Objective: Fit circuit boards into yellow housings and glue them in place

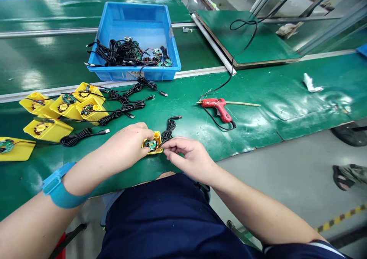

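A small yellow plastic housing (157,150) stands on the green bench in front of me, with a green circuit board (151,144) inside it. My left hand (137,141) grips the housing's left side, thumb and fingers around its edge. At the right side, my right hand (183,152) is closed in a pinch on the black cable where it leaves the housing; the fingertips partly hide it. The rest of that black USB cable (168,131) lies bundled just behind the housing.
Several yellow housings (47,131) with boards and bundled cables lie at left. Behind them stands a blue bin (134,20) holding boards and cables. A red glue gun (218,108) with a glue stick lies at right, its cord running up. White scrap (311,84) lies farther right.
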`<state>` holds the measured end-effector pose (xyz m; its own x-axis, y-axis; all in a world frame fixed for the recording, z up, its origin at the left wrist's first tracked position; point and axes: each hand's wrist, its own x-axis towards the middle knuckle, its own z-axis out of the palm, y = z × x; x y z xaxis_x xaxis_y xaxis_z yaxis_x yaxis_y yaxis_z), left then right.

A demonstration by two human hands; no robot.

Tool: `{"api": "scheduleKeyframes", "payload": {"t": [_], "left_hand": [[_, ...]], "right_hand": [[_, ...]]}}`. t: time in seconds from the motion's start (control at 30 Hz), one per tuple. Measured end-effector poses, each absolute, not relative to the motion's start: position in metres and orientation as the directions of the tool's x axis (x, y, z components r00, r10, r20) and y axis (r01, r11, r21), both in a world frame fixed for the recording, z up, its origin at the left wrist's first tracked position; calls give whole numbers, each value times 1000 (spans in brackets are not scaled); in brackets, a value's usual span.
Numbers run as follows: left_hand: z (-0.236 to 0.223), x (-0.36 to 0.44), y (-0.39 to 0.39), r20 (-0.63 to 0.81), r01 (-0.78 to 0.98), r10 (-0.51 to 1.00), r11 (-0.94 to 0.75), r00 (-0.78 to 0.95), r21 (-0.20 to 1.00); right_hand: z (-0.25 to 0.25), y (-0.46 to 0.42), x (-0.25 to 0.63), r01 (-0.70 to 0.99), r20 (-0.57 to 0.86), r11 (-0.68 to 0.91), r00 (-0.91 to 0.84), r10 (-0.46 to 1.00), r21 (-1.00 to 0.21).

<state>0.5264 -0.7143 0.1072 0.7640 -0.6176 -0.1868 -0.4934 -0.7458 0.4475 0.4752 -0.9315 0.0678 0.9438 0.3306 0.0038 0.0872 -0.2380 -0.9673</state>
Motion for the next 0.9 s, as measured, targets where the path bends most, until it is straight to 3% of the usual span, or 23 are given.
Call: {"api": "scheduleKeyframes", "payload": {"t": [0.17,0.33,0.43,0.6,0.7,0.77,0.9], "left_hand": [[111,526,-717,-203,-487,-611,-755,765,438],[111,527,-718,-200,-484,-604,-761,772,432],[110,527,-717,-213,-467,-593,-769,777,437],[109,527,-716,-184,-478,-598,-760,780,440],[108,528,-715,-189,-489,-601,-764,777,421],[107,528,-714,-190,-494,-605,-762,773,418],[105,529,-713,-176,-504,-613,-754,770,420]], "right_hand": [[55,-929,478,486,330,-357,847,417,-798],[46,-923,481,641,472,-426,763,441,-638],[48,-923,475,664,537,-374,745,395,-647],[63,-940,448,437,388,-179,887,252,-882],[68,-958,431,319,293,-84,927,232,-944],[69,-966,424,309,259,-138,920,294,-941],[66,-967,421,336,211,-413,924,318,-847]]}}
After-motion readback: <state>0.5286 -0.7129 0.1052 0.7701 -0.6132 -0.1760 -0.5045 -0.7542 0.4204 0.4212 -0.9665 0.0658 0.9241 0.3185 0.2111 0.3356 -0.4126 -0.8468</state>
